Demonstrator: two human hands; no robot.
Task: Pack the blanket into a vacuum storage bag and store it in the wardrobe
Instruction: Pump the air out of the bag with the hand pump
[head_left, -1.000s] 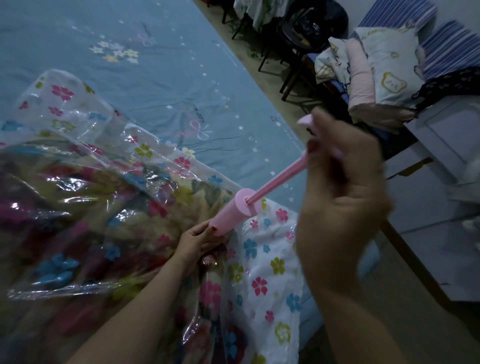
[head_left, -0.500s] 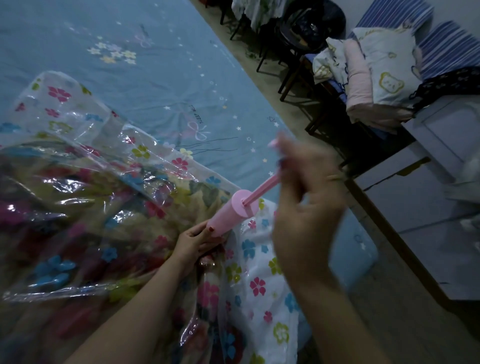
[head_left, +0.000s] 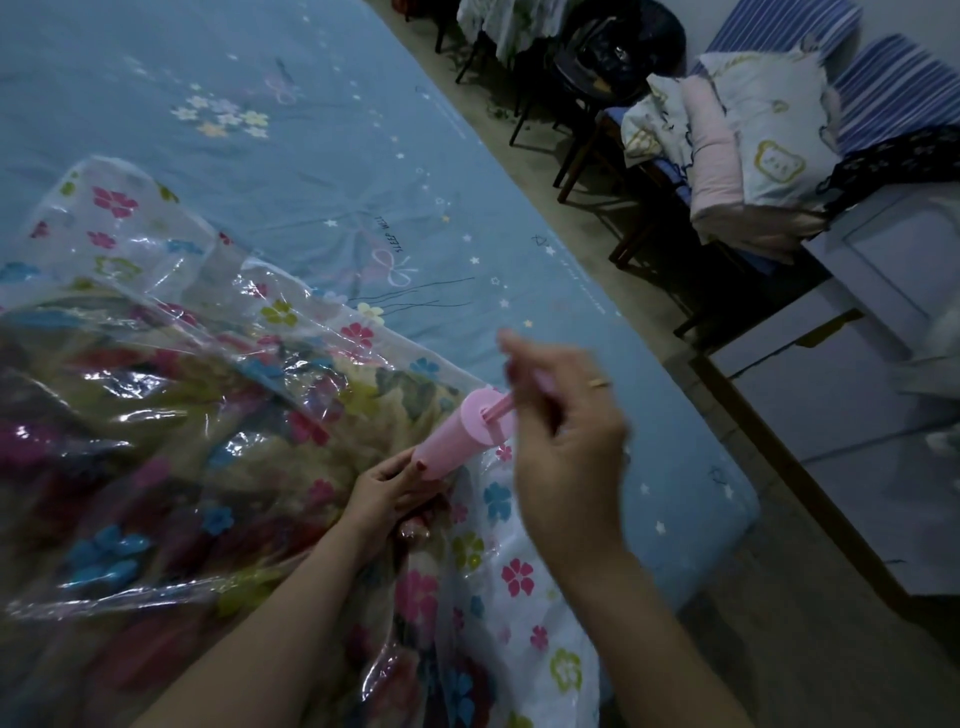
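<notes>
Right hand (head_left: 563, 441) curled round the pink pump (head_left: 460, 434) handle, rod almost fully sunk in the barrel. Left hand (head_left: 387, 493) gripping the barrel's lower end, pressed down onto the flowered clear bag (head_left: 156, 291). Blanket (head_left: 171, 467) sealed up inside, lying on the blue bed (head_left: 337, 156). Off right across the floor, a pillow (head_left: 769, 140) stacked on a chair.

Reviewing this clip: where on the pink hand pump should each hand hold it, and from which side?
Probably as shown. The left hand wraps the lower end of the pink hand pump barrel from below-left, steadying it on the vacuum storage bag. The right hand takes the handle at the rod's top from the right, in line with the tilted barrel, so strokes run straight along its axis.
</notes>
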